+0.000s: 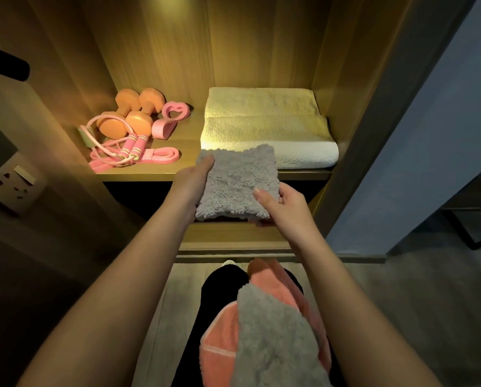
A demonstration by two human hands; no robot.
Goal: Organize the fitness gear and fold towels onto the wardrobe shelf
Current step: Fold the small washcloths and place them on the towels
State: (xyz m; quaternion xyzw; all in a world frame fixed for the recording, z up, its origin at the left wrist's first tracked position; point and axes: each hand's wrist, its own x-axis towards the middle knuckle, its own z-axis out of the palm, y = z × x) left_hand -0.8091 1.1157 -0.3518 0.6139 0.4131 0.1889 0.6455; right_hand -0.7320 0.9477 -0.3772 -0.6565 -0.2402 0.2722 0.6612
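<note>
grey folded towel (pixel 238 181) up at the shelf (pixel 150 171) front edge, left grip (pixel 193 180) clamped on its 9 o'clock side, right grip (pixel 282 203) pinching the 4 o'clock corner; white towel (pixel 264 127) lies at 1 o'clock, pink skipping rope (pixel 130 148) at 10 o'clock.

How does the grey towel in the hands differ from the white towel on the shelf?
The grey towel is held by the left hand and right hand at the front of the shelf; the white towel lies on it. The grey towel looks smaller than the white towel. Both are folded.
</note>
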